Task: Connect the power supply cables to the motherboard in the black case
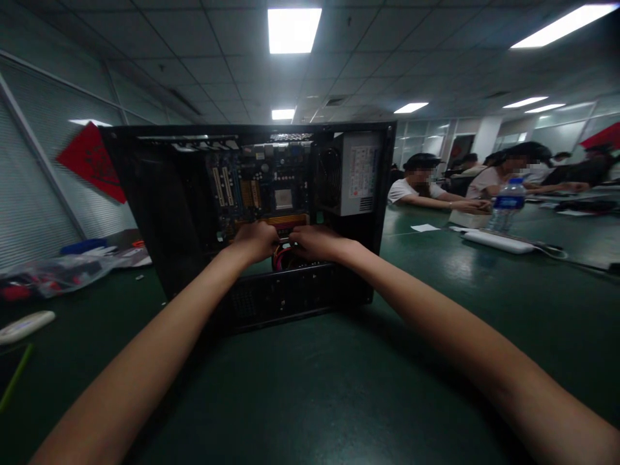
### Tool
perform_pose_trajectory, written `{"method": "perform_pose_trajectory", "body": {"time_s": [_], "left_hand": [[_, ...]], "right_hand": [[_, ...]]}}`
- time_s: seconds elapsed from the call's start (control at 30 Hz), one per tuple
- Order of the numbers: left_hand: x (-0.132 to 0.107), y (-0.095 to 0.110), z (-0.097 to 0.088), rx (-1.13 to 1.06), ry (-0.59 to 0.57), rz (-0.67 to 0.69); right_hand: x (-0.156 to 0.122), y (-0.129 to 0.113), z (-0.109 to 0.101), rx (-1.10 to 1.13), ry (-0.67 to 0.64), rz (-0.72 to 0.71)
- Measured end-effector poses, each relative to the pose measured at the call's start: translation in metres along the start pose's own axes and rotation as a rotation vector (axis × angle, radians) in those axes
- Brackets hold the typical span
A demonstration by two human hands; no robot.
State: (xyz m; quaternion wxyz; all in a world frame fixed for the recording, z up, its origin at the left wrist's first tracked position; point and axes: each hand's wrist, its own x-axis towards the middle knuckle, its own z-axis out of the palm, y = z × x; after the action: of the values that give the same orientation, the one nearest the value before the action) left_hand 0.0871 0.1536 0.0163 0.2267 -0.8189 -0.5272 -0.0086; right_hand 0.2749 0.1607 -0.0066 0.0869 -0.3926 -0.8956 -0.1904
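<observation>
A black open-sided computer case (256, 300) stands on the green table in front of me. Inside it are a motherboard (265, 169) and, at upper right, a grey power supply (361, 174). My left hand (256, 240) and my right hand (317, 242) both reach into the case, close together, with fingers curled at the long orange and dark memory slots (293, 219). Each hand is closed, but the fingertips face away and whatever they pinch is hidden. Reddish and dark cables (278, 259) hang just below and between the hands.
To the left lie a clear plastic bag (58, 268) with red items and a white oblong object (26, 327). At right are a water bottle (508, 201), a white power strip (498, 242) and a small box (469, 218). Other people sit working farther back.
</observation>
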Motion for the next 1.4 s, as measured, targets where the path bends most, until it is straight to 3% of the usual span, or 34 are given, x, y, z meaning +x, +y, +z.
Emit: {"method": "perform_pose_trajectory", "body": {"time_s": [0.83, 1.07, 1.4], "left_hand": [[0.006, -0.005, 0.008, -0.007, 0.029, -0.012], [0.008, -0.011, 0.012, -0.013, 0.091, -0.047], [0.008, -0.011, 0.012, -0.023, 0.066, -0.013]], "right_hand": [[0.000, 0.001, 0.000, 0.011, 0.001, -0.045], [0.000, -0.001, -0.003, 0.003, -0.018, -0.054], [-0.001, -0.001, -0.003, 0.002, -0.007, -0.050]]}}
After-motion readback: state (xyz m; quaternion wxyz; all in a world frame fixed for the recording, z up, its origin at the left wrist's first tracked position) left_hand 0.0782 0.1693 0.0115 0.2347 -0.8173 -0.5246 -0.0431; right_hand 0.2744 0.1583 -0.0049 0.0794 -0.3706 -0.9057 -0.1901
